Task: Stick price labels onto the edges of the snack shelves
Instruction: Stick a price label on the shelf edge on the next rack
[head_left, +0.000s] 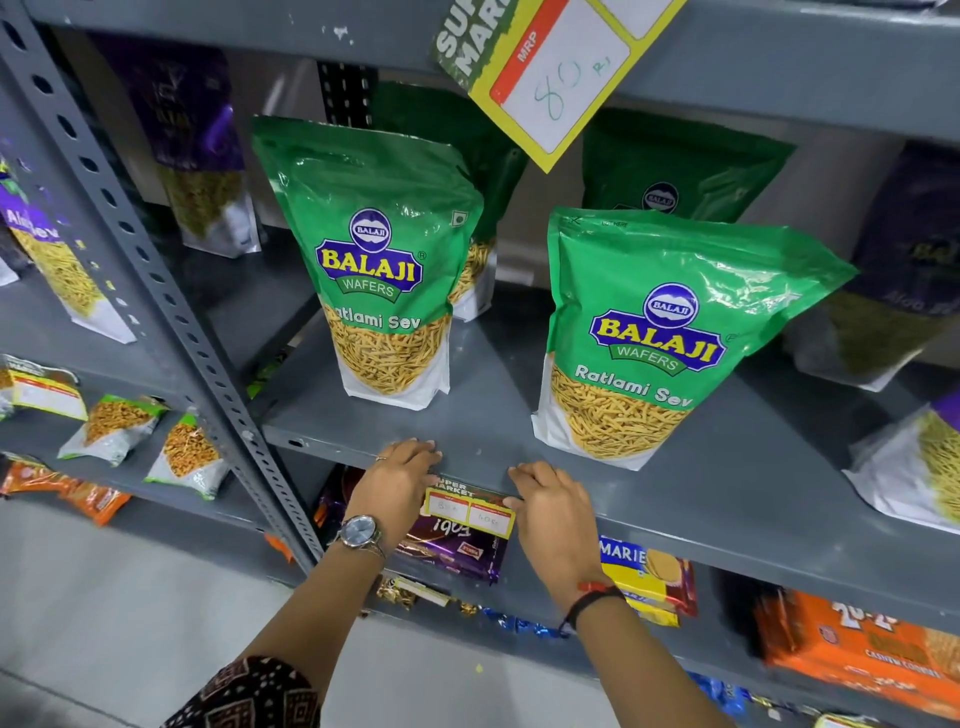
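Note:
A yellow-bordered price label (470, 509) with two white boxes lies against the front edge of the grey snack shelf (675, 512). My left hand (400, 480), with a watch on its wrist, presses the label's left end, fingers resting over the shelf lip. My right hand (548, 506) holds the label's right end against the edge. Two green Ratlami Sev bags (384, 260) (649, 332) stand upright on the shelf just above the label.
A larger label reading 80 (550, 73) hangs tilted from the shelf edge above. A perforated grey upright (156, 291) runs down the left. Purple snack bags stand at both sides; biscuit packs (649, 577) and an orange pack (872, 644) lie on the shelf below.

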